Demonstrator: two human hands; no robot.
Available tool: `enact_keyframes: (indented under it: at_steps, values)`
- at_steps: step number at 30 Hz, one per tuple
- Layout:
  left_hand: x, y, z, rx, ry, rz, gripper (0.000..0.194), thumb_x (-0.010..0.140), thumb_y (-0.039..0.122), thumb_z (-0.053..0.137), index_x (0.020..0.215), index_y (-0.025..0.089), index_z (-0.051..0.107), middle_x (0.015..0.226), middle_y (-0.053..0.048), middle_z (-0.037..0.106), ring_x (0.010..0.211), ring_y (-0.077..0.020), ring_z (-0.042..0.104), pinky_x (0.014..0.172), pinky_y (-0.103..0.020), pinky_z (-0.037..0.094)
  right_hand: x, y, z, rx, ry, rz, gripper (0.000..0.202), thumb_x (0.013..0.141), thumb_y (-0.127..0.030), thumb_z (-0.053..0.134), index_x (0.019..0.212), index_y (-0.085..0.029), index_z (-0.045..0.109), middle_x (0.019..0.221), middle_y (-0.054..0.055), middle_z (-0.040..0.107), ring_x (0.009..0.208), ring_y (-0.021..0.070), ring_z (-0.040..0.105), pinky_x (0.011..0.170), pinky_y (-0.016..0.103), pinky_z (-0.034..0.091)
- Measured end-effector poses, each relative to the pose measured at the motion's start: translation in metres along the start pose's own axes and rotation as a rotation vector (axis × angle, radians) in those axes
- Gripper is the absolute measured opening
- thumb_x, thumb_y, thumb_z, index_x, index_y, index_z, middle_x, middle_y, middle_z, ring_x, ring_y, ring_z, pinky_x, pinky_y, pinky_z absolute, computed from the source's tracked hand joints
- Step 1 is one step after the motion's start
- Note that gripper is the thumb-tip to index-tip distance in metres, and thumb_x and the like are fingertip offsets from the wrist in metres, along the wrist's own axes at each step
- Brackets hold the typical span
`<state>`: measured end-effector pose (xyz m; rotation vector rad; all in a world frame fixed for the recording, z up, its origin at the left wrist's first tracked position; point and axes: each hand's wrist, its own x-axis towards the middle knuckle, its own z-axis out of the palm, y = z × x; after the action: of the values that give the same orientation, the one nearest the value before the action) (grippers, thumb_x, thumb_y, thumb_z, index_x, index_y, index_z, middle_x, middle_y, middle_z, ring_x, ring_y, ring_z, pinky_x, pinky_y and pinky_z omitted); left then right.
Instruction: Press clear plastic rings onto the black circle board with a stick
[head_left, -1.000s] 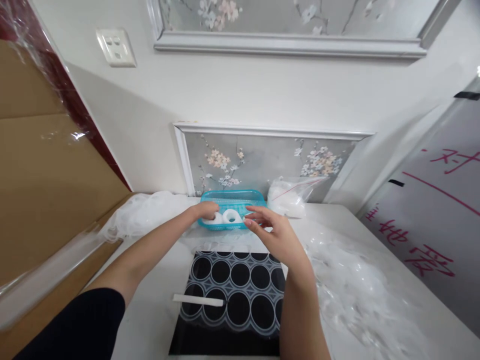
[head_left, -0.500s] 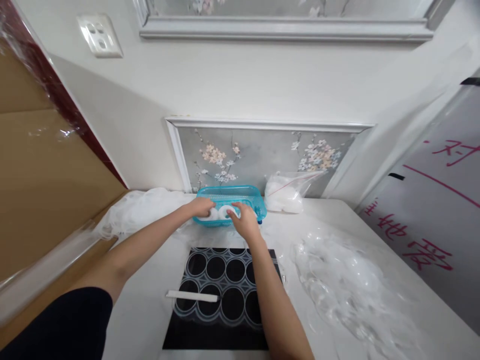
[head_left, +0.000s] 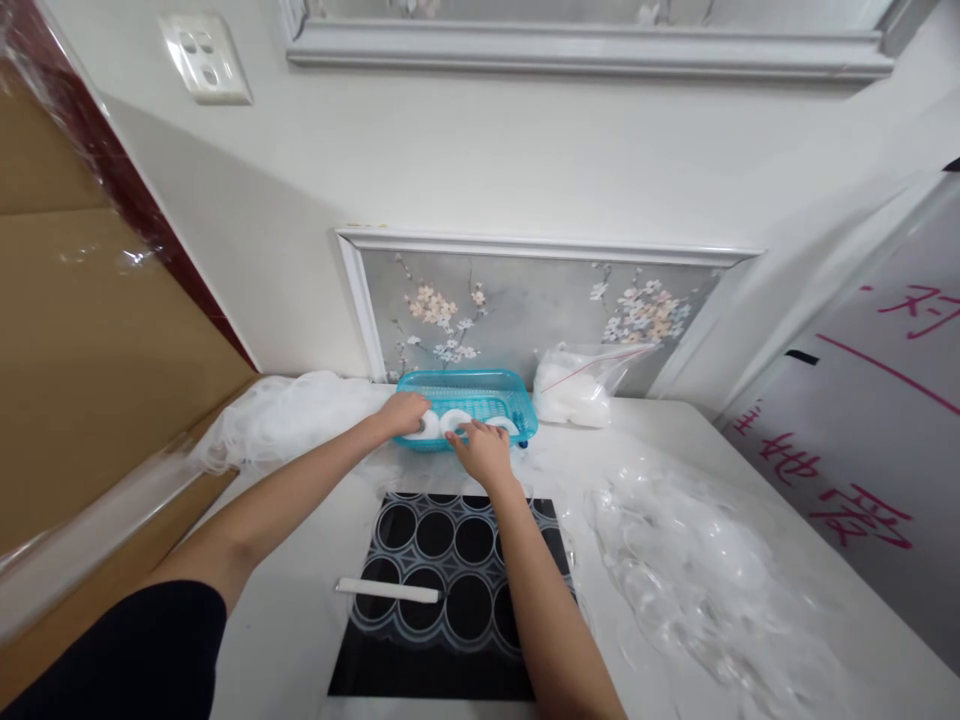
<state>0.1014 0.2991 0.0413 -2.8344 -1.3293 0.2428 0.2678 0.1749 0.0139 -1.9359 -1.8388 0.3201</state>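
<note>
A turquoise plastic basket stands against the wall. White ring-shaped rolls lie in a row along its front side, including a middle white roll and a right-hand one. My left hand reaches over the basket's left end, its fingers curled onto the left white roll. At the front rim is my right hand, thumb and fingers apart, just in front of the middle roll. Whether its fingertips touch that roll or only the rim, I cannot tell.
A black sheet with printed circles lies in front, a white pen-like stick across it. White netting is left of the basket; a zip bag of white material is right. Crumpled clear plastic covers the right side. Cardboard borders the left.
My right hand has drawn back slightly toward the front rim, uncovering more of the middle and right rolls. My left hand stays at the left roll. The view has shifted slightly.
</note>
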Motion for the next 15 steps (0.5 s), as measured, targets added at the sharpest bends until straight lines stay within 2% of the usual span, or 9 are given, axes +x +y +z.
enact_keyframes:
  at_steps: [7, 11, 15]
  values:
    - [-0.0057, -0.0014, 0.0005, 0.02, 0.007, -0.032, 0.033, 0.096, 0.034, 0.061, 0.122, 0.015, 0.059, 0.121, -0.009, 0.061, 0.104, -0.0232, 0.063, 0.089, -0.044, 0.055, -0.0015, -0.0014, 0.0001, -0.004, 0.009, 0.0, 0.043, 0.098, -0.048, 0.046, 0.123, -0.02, 0.067, 0.129, 0.014, 0.066, 0.119, 0.0311, 0.059, 0.103, 0.044, 0.034]
    - [-0.0079, -0.0027, 0.001, 0.009, 0.022, -0.018, 0.031, 0.096, 0.034, 0.06, 0.121, 0.015, 0.059, 0.123, -0.01, 0.061, 0.107, -0.0234, 0.062, 0.091, -0.045, 0.054, -0.0012, -0.0021, 0.0034, -0.017, 0.034, 0.024, 0.045, 0.098, -0.05, 0.045, 0.121, -0.02, 0.069, 0.131, 0.014, 0.065, 0.121, 0.0307, 0.058, 0.105, 0.043, 0.033]
    - [-0.0096, -0.0068, 0.001, -0.036, 0.023, -0.034, 0.03, 0.096, 0.034, 0.06, 0.119, 0.015, 0.06, 0.117, -0.009, 0.063, 0.101, -0.0216, 0.064, 0.087, -0.042, 0.055, -0.001, -0.0022, 0.0072, -0.025, 0.058, 0.028, 0.047, 0.098, -0.052, 0.045, 0.12, -0.019, 0.07, 0.133, 0.014, 0.063, 0.125, 0.0316, 0.055, 0.106, 0.045, 0.033]
